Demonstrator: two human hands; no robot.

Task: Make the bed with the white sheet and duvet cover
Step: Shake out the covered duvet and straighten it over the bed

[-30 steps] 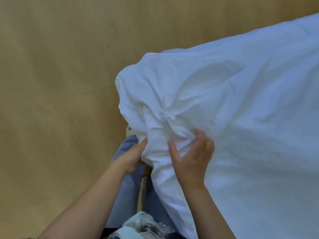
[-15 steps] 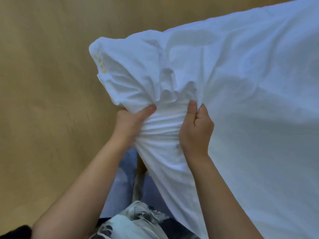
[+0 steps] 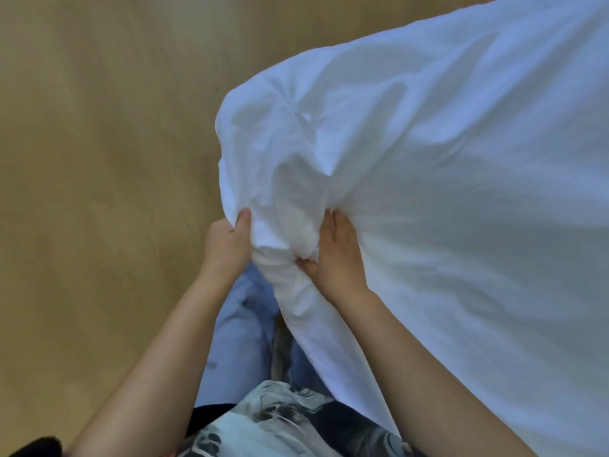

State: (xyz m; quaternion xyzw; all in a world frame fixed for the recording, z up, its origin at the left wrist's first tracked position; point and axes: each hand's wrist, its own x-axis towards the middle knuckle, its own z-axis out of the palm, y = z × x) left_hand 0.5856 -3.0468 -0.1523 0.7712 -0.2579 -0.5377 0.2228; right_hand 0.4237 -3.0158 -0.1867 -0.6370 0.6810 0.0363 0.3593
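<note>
White duvet cover (image 3: 445,192) fills the right of view, held above the wooden floor (image 3: 99,159), corner bunched at centre. Both forearms extend forward. Left hand (image 3: 227,245) grips the bunched edge, thumb on top; right hand (image 3: 336,255) pinches the adjoining fold between thumb and fingers.

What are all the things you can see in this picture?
white cloth: one, white, fills the right and centre; whether sheet or duvet cover, I cannot tell
floor: one, tan wood, left and top
dark thing: one, black, bottom left corner, too cut off to name
jeans: one pair, light blue, lower centre under the cloth's edge
top: one, pale with dark pattern, bottom centre
left hand: one, grips the left side of the cloth's bunched corner
right hand: one, pinches the right side of that bunch, thumb underneath
</note>
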